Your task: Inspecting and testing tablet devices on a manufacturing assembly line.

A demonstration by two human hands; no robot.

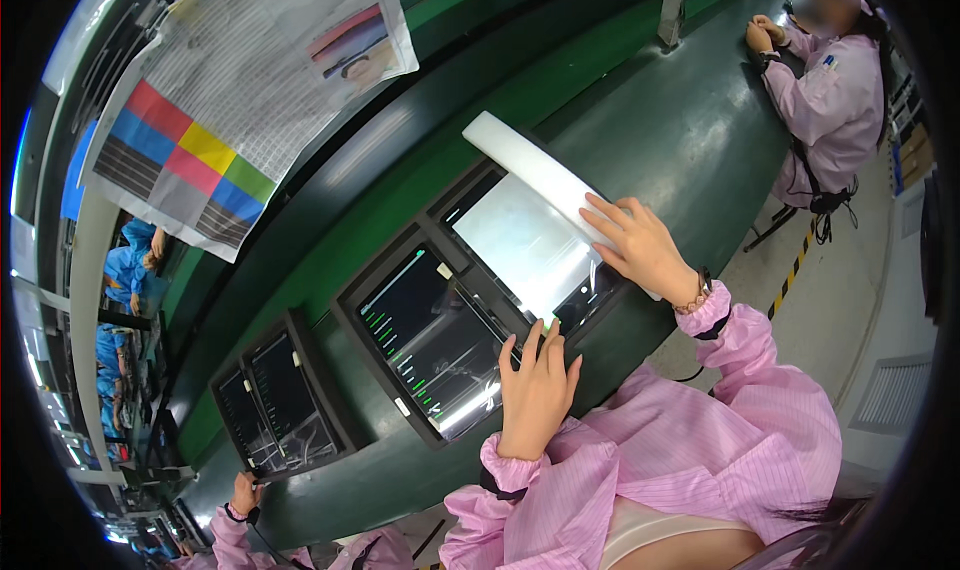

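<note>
Before me lies a dark two-bay tray point(352, 308) holding two tablet-like screens. The right screen point(535, 238) glows white; the left screen point(425, 330) is dark with rows of green and white marks. Along the right bay's far side runs a long white foam-like strip point(525, 160). Resting on this strip, my right hand point(645, 250) has its fingers stretched out and spread. My left hand point(535, 395) is open too, its fingertips at the lower edge of the lit screen beside the tray's middle divider. That screen's lower corner is partly hidden by my hands.
A second tray point(350, 440) with dark screens stands to the left, with another person's hand point(245, 492) at its near edge. A printed colour-chart sheet point(290, 90) hangs above. At the far right a person in pink point(825, 100) sits by the green bench point(690, 120).
</note>
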